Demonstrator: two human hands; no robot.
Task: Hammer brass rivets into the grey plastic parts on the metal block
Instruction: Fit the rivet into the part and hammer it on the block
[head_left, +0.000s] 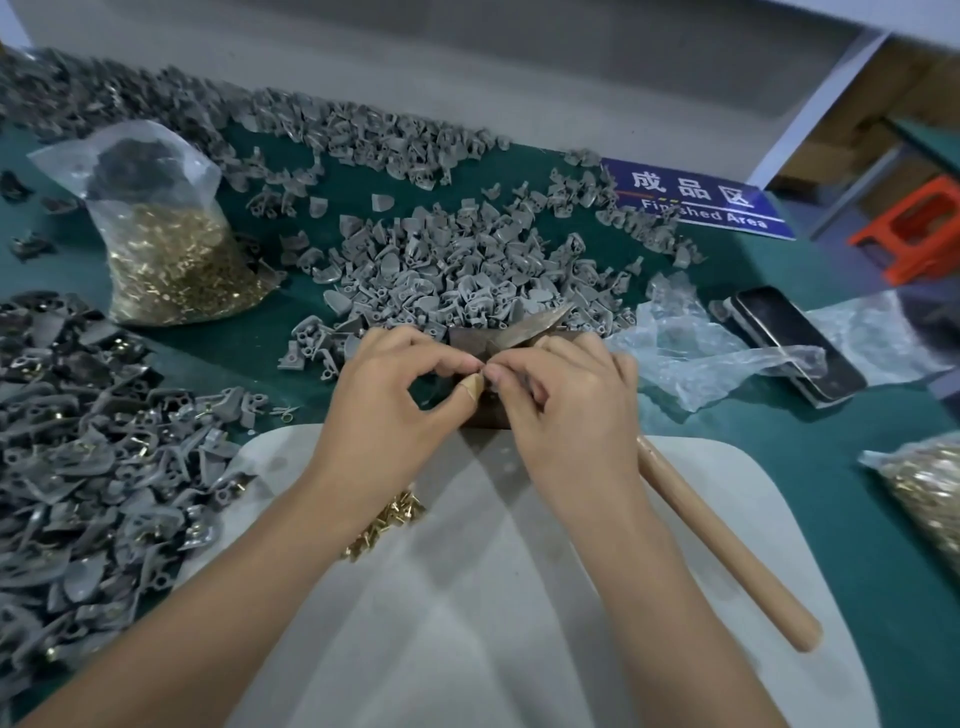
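Both hands met over the metal block (480, 345): the left hand (395, 395) and the right hand (563, 400) had fingers curled, their tips pinching together around something too small to identify. The hands hid most of the block. Loose brass rivets (387, 519) lay beside the left wrist, grey plastic parts (441, 265) just behind the block, and the hammer handle (727, 545) on the tabletop (857, 545) beside the right forearm.

A blue "Finished Area" sign (698, 200) lay on the green tabletop (831, 493). A black phone (797, 343) rested beside crumpled clear plastic (691, 358); an orange stool (914, 228) stood beyond.
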